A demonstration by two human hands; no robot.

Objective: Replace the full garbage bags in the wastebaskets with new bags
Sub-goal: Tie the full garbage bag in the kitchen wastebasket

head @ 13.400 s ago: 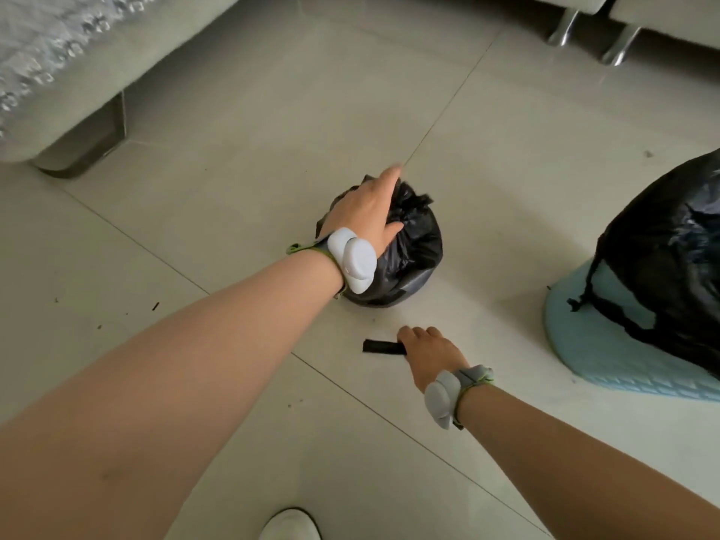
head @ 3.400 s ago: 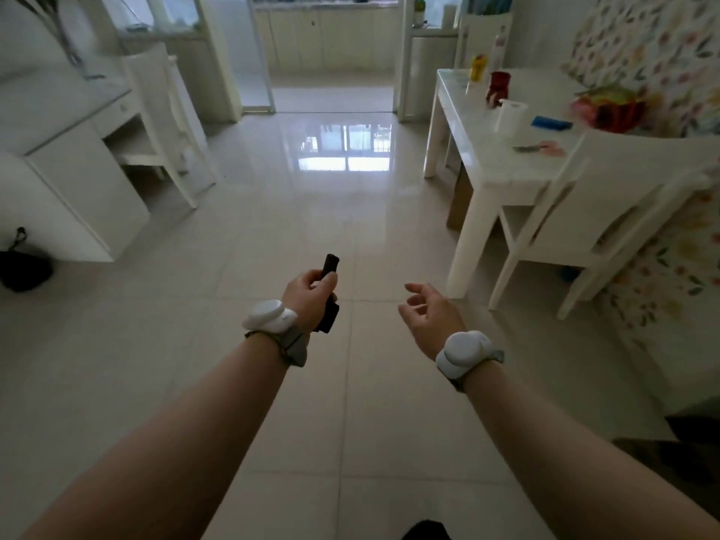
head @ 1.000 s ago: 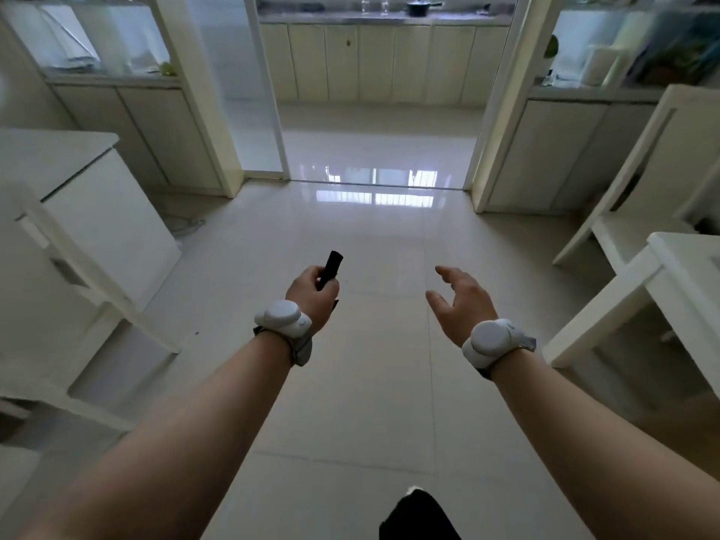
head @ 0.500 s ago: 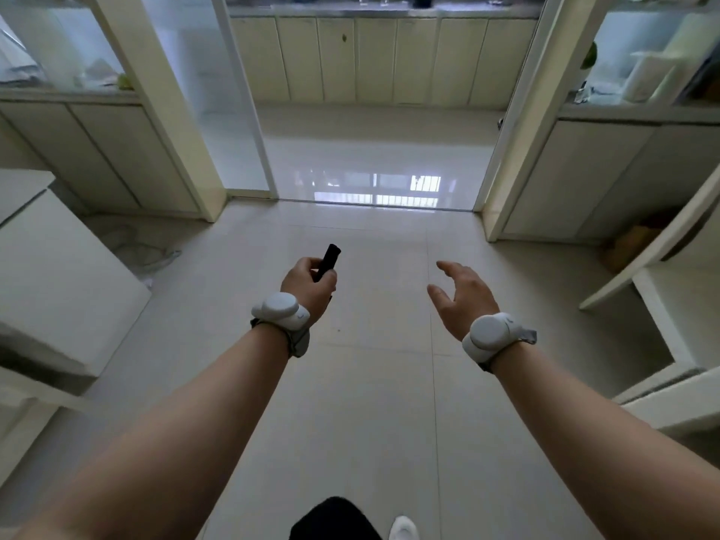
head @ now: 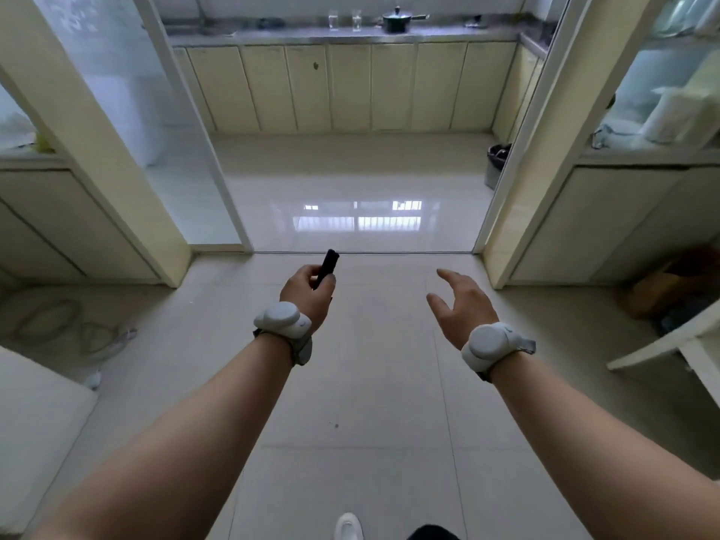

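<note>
Both forearms were bare along all of their visible length. On the left wrist sat the left pod [head: 282, 319], a pale grey, smooth, rounded shell shaped like a pebble. It was held by the left strap [head: 302, 350], a band of darker grey fabric that wrapped under the wrist. The right wrist carried the matching right pod [head: 487, 344]. The right strap [head: 522, 341], also grey, ended in a loose tab that stuck out sideways. At the bottom edge showed the toe of a white shoe [head: 348, 527]. Beside it was a patch of black clothing [head: 432, 533], too cropped to tell its kind.
</note>
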